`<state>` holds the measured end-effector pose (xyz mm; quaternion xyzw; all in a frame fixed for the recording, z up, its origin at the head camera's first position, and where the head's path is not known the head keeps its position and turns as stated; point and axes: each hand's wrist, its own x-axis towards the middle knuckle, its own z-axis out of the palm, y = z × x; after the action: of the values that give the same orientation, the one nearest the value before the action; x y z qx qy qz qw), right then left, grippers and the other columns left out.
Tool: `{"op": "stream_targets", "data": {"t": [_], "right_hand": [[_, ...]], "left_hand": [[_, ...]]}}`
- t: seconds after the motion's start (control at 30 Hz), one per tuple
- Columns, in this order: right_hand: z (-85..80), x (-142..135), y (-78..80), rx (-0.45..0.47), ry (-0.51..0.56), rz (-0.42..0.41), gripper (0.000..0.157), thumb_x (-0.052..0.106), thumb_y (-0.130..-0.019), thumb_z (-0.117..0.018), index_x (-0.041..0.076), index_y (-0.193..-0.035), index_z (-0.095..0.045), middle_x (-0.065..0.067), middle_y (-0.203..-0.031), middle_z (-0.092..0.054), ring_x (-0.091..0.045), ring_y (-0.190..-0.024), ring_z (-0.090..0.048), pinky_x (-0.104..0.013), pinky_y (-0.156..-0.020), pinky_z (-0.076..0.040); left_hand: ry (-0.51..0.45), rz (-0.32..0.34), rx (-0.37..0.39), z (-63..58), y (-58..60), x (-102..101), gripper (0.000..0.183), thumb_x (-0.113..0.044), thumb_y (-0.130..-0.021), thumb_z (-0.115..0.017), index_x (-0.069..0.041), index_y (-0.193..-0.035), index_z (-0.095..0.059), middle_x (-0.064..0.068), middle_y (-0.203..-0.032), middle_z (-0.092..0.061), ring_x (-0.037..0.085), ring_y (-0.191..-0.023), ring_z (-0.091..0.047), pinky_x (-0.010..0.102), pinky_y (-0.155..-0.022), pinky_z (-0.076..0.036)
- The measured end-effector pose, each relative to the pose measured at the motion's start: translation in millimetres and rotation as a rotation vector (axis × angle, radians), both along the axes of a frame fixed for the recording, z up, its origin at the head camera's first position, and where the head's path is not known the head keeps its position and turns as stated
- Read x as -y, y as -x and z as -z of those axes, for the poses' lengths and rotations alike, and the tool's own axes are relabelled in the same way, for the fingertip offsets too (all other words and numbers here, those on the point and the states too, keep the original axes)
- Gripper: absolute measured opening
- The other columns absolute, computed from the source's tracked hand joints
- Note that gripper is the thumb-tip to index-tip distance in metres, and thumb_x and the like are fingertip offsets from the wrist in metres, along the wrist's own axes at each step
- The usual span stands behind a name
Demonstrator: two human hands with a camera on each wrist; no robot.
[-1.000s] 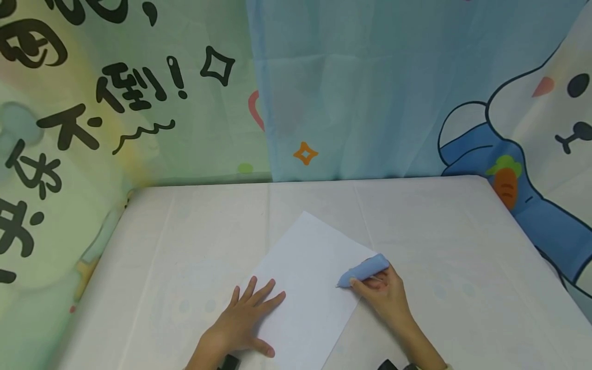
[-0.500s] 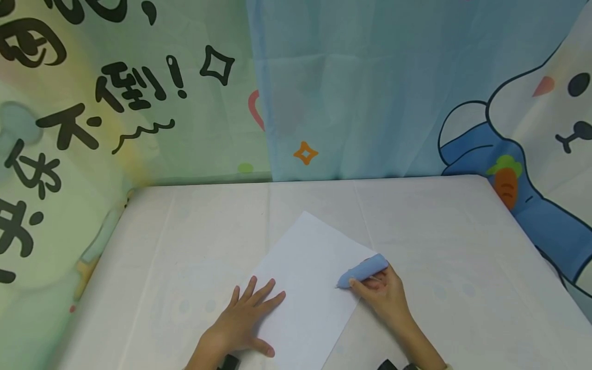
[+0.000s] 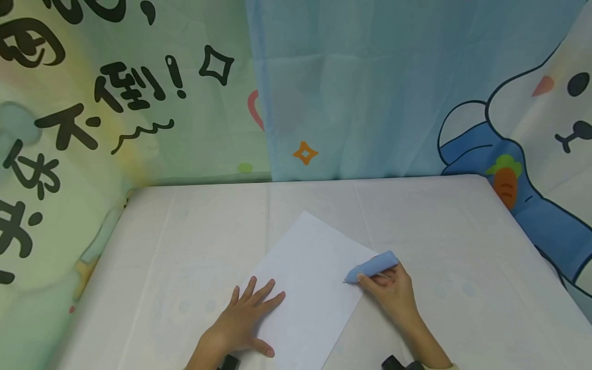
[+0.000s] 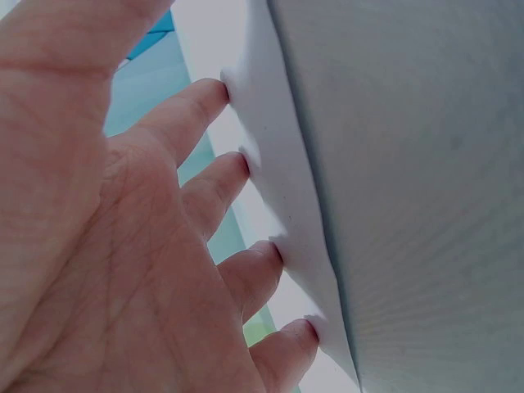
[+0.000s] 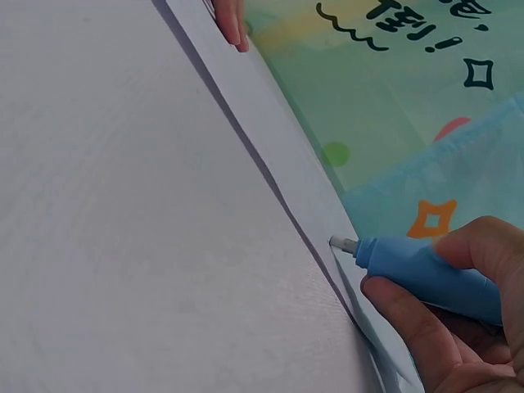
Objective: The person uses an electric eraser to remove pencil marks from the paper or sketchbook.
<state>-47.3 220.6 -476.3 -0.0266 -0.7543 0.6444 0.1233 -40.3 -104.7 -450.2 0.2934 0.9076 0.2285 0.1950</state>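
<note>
A white sheet of paper (image 3: pixel 310 272) lies turned cornerwise on the table. Spread across its left edge is my left hand (image 3: pixel 242 321), fingers straight; in the left wrist view their fingertips (image 4: pixel 270 250) press on the paper (image 4: pixel 286 188). My right hand (image 3: pixel 390 293) pinches a thick light-blue electric eraser (image 3: pixel 372 266) between thumb and fingers, over the sheet's right side. In the right wrist view the eraser's (image 5: pixel 426 274) short grey tip points at the paper (image 5: pixel 270 155) and seems to touch it. No marks on the sheet can be made out.
A white cloth covers the table (image 3: pixel 203 226). Behind it hangs a printed curtain (image 3: pixel 370 92) with dark lettering and a cartoon rabbit. Dark wrist-camera parts (image 3: pixel 401 363) show below the right hand.
My right hand has shifted a little to the right and away from me, carrying the electric eraser along. The left hand and the paper have stayed put.
</note>
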Motion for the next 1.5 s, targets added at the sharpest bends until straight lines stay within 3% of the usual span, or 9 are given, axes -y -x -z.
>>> {"op": "stream_targets", "data": {"t": [0.2, 0.63, 0.9, 1.1, 1.33, 1.5], "right_hand": [[-2.4, -4.7, 1.5, 0.051, -0.033, 0.030, 0.039, -0.016, -0.076, -0.071, -0.013, -0.105, -0.045, 0.010, -0.085, -0.065, -0.004, -0.076, -0.070, -0.016, -0.069, -0.056], [-3.7, -12.7, 5.1, 0.077, 0.007, 0.113, 0.040, -0.012, -0.077, -0.073, -0.012, -0.104, -0.045, 0.010, -0.081, -0.065, -0.008, -0.073, -0.070, -0.016, -0.067, -0.057], [-3.3, -11.6, 6.1, 0.043, 0.040, 0.181, 0.041, -0.023, -0.073, -0.067, -0.009, -0.104, -0.045, 0.013, -0.081, -0.064, 0.004, -0.071, -0.066, -0.010, -0.067, -0.054], [-2.7, -11.8, 4.7, 0.044, -0.024, 0.179, 0.042, -0.019, -0.075, -0.070, -0.011, -0.107, -0.045, 0.016, -0.082, -0.063, 0.004, -0.073, -0.066, -0.010, -0.068, -0.053], [-4.2, -9.7, 2.9, 0.053, -0.003, 0.146, 0.039, -0.013, -0.076, -0.073, -0.011, -0.104, -0.046, 0.015, -0.079, -0.065, 0.001, -0.072, -0.068, -0.012, -0.067, -0.054], [-3.5, -8.2, 1.4, 0.039, -0.048, 0.122, 0.038, -0.011, -0.076, -0.075, -0.011, -0.102, -0.047, 0.017, -0.080, -0.065, -0.001, -0.073, -0.069, -0.012, -0.067, -0.055]], "left_hand": [[-0.003, 0.004, -0.003, 0.2, 0.3, 0.1, 0.105, -0.046, -0.061, -0.085, -0.020, -0.151, -0.037, 0.010, -0.161, -0.025, 0.046, -0.146, -0.011, 0.070, -0.112, -0.013], [-0.010, 0.002, 0.004, -2.9, 0.6, -0.3, 0.104, -0.045, -0.061, -0.085, -0.018, -0.151, -0.038, 0.011, -0.160, -0.025, 0.047, -0.146, -0.011, 0.071, -0.111, -0.012], [-0.013, 0.003, 0.007, -1.5, 0.3, 0.6, 0.104, -0.045, -0.062, -0.084, -0.018, -0.151, -0.037, 0.012, -0.160, -0.024, 0.047, -0.146, -0.011, 0.071, -0.111, -0.011], [-0.012, 0.003, 0.009, -1.2, 0.4, 0.9, 0.105, -0.046, -0.062, -0.084, -0.019, -0.151, -0.037, 0.011, -0.161, -0.024, 0.046, -0.146, -0.010, 0.071, -0.111, -0.011], [-0.011, 0.002, 0.014, -0.8, 0.3, 0.4, 0.105, -0.046, -0.061, -0.084, -0.020, -0.151, -0.036, 0.010, -0.161, -0.023, 0.045, -0.147, -0.009, 0.070, -0.112, -0.010], [-0.011, 0.003, 0.010, 0.0, 0.2, 0.4, 0.106, -0.046, -0.061, -0.085, -0.020, -0.151, -0.037, 0.009, -0.161, -0.024, 0.045, -0.147, -0.010, 0.070, -0.112, -0.011]]}}
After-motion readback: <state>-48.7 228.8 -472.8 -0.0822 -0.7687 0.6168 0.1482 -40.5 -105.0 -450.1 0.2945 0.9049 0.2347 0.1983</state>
